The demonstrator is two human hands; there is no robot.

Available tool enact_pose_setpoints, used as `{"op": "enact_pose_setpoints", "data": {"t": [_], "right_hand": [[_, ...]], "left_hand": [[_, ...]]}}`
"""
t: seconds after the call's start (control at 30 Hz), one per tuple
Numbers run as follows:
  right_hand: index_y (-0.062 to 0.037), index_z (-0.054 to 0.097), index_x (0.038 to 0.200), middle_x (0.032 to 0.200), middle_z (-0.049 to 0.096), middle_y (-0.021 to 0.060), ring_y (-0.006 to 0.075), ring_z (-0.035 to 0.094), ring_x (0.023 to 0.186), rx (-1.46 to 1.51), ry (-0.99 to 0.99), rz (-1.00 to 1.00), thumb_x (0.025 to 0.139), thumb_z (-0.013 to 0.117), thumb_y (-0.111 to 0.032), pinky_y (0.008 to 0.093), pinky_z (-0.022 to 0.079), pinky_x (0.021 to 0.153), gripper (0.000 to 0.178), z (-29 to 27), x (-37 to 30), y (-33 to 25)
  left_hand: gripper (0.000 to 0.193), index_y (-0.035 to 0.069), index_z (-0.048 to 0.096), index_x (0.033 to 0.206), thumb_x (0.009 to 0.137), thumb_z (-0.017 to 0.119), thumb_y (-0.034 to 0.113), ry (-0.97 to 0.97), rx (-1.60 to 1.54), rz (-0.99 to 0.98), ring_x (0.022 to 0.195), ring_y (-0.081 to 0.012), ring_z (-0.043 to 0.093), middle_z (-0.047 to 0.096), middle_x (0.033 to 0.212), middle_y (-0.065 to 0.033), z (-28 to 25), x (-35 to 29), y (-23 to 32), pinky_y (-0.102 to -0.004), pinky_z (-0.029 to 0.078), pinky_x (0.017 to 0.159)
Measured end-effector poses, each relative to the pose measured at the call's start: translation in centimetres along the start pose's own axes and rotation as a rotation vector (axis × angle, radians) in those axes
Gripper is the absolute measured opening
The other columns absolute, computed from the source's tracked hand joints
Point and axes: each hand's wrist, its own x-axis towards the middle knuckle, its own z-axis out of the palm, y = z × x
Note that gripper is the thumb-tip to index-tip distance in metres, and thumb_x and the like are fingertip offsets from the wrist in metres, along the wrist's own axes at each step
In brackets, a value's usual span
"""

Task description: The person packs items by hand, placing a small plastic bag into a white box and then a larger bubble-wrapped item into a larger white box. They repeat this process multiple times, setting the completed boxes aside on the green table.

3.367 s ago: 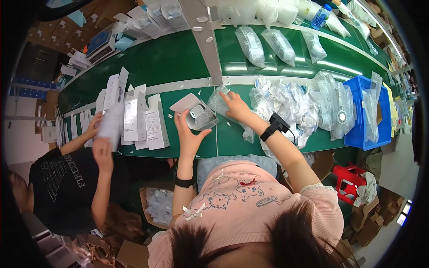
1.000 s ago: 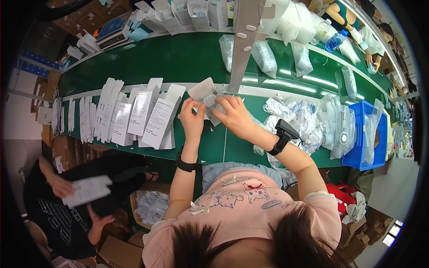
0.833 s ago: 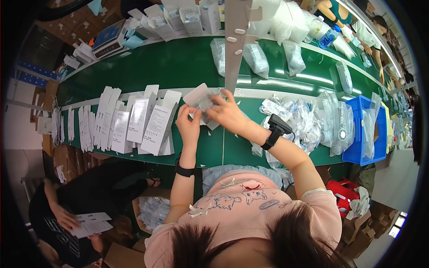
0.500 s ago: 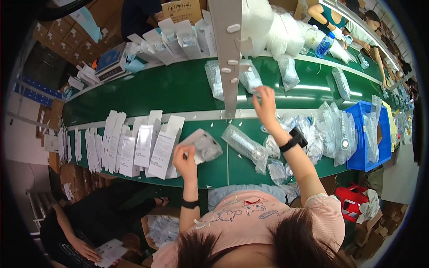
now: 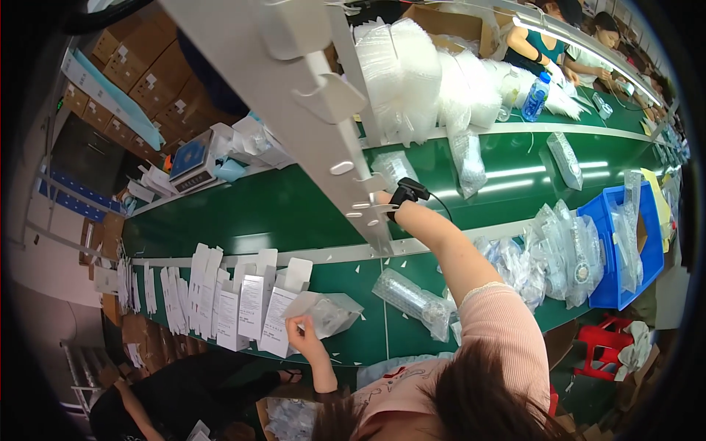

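My left hand (image 5: 303, 334) pinches the edge of a translucent plastic bag (image 5: 332, 312) at the near edge of the green bench, beside the white boxes. My right arm stretches far over the green belt. A black wrist strap with a small device sits on it, and a metal post covers most of my right hand (image 5: 383, 198), so its fingers are hidden. Nearest to that hand is a bubble-wrapped packet (image 5: 395, 166) on the belt. Another bubble-wrapped packet (image 5: 414, 303) lies on the bench between my arms.
Open white boxes (image 5: 250, 309) stand in a row at left. Clear plastic packets (image 5: 570, 253) pile up at right against a blue crate (image 5: 612, 261). The slanting metal post (image 5: 316, 132) rises before me. Rolls of bubble wrap (image 5: 401, 81) and a blue-labelled bottle (image 5: 536, 97) line the far side.
My right arm has reached farther forward, and its hand has gone behind the post. The whole view has shifted as I lean forward. My left hand keeps hold of the plastic bag.
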Motion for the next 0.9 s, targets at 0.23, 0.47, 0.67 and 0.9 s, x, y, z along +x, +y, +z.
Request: {"op": "enact_pose_setpoints", "data": {"t": [0.23,0.47,0.67,0.9], "right_hand": [[-0.0208,0.052,0.117,0.134,0.030,0.0059,0.0429,0.021,0.123,0.055,-0.430,0.074,0.056,0.074,-0.035,0.0637,0.030,0.084,0.067,-2.4,-7.6,2.8],[-0.0221,0.031,0.132,0.128,0.034,0.0191,0.0431,0.029,0.118,0.104,-0.073,0.503,0.052,0.073,-0.049,0.0661,0.023,0.086,0.095,-3.5,-10.0,5.2],[-0.0134,0.019,0.137,0.118,0.042,0.0266,0.0428,0.038,0.110,-0.056,-0.197,0.720,0.053,0.067,-0.061,0.0639,0.024,0.087,0.107,-1.4,-5.8,1.5],[-0.0130,0.020,0.136,0.119,0.040,0.0270,0.0419,0.038,0.110,0.635,-0.028,0.805,0.054,0.068,-0.050,0.0572,0.026,0.091,0.102,-5.4,-13.6,5.2]], "left_hand": [[0.013,0.001,0.046,0.072,0.076,0.057,0.003,-0.029,-0.011,-0.054,0.070,-0.0137,0.040,0.043,0.074,-0.0032,0.6,0.6,0.2,-0.0242,0.032,0.064],[0.014,0.006,0.043,0.068,0.075,0.055,0.003,0.040,-0.089,-0.051,0.066,-0.0090,0.032,0.036,0.068,0.0028,2.2,0.9,0.8,-0.0220,0.028,0.062],[0.013,0.006,0.045,0.069,0.075,0.056,0.004,-0.021,-0.072,-0.039,0.068,-0.0094,0.032,0.036,0.069,0.0030,3.8,0.7,1.7,-0.0225,0.028,0.063],[0.011,0.006,0.046,0.070,0.075,0.056,0.005,-0.126,-0.123,-0.035,0.069,-0.0099,0.032,0.036,0.070,0.0032,5.1,1.0,1.5,-0.0227,0.028,0.064]]}}
